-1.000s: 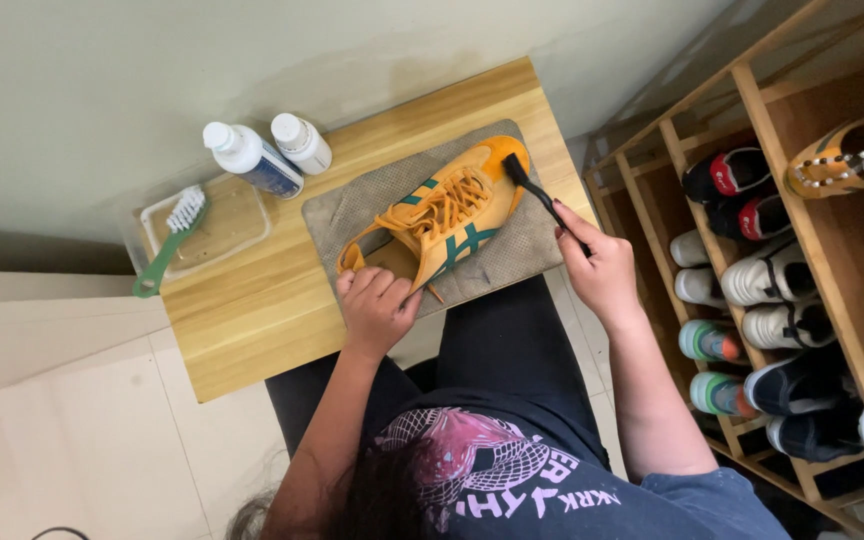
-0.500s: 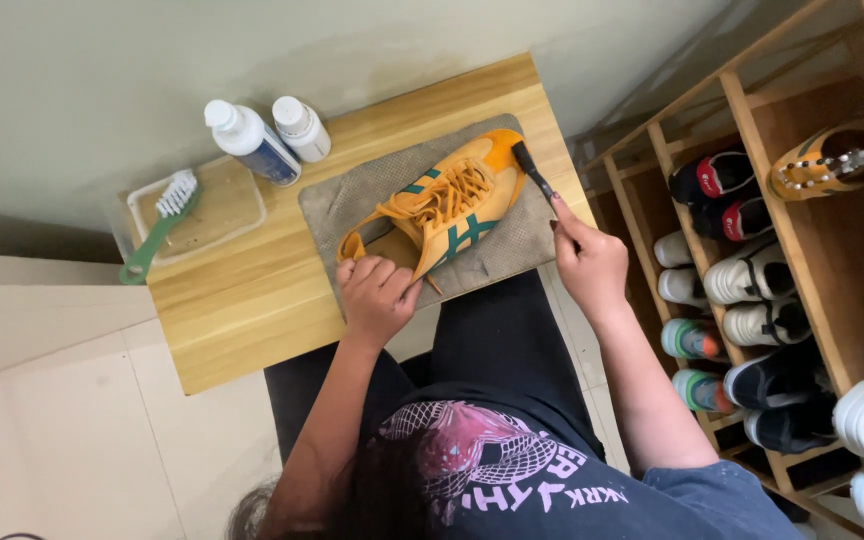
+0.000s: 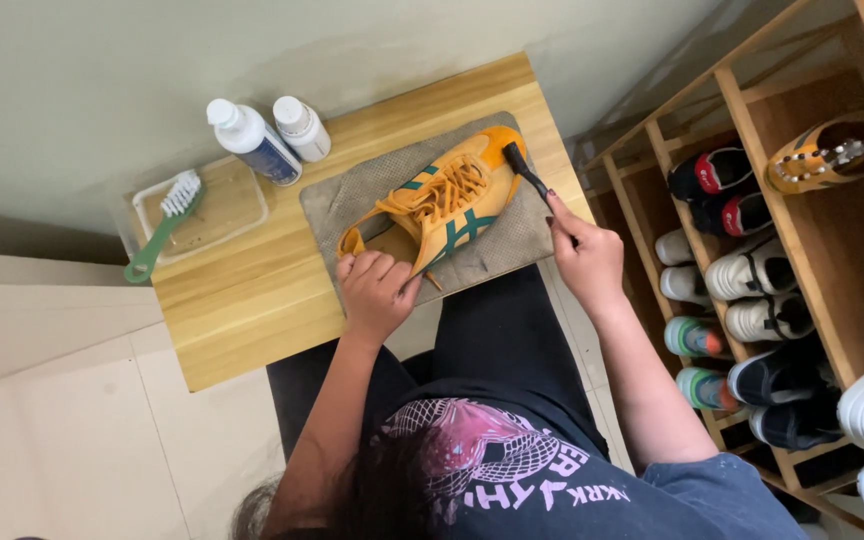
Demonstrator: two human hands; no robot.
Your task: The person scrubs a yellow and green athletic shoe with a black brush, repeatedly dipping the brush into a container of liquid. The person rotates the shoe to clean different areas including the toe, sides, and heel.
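We see our left hand (image 3: pixel 376 292) clamping the heel of an orange sneaker w/ green stripes (image 3: pixel 442 205) on a grey mat (image 3: pixel 352 203); right hand (image 3: pixel 584 258) grips a thin black brush (image 3: pixel 529 175) at its toe.

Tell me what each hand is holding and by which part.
The right hand grips a slim black brush by its handle's rear end. The left hand clasps the orange lace-up sneaker with green stripes at its heel.

One orange sneaker (image 3: pixel 449 201) lies under the fingers, on one grey mat (image 3: pixel 357 199). Two brushes: a black brush (image 3: pixel 527 173) in the fingers and a green brush (image 3: pixel 163 225) well away. Two white bottles (image 3: pixel 270 134) stand beyond the fingertips, beside one clear tray (image 3: pixel 234 205).
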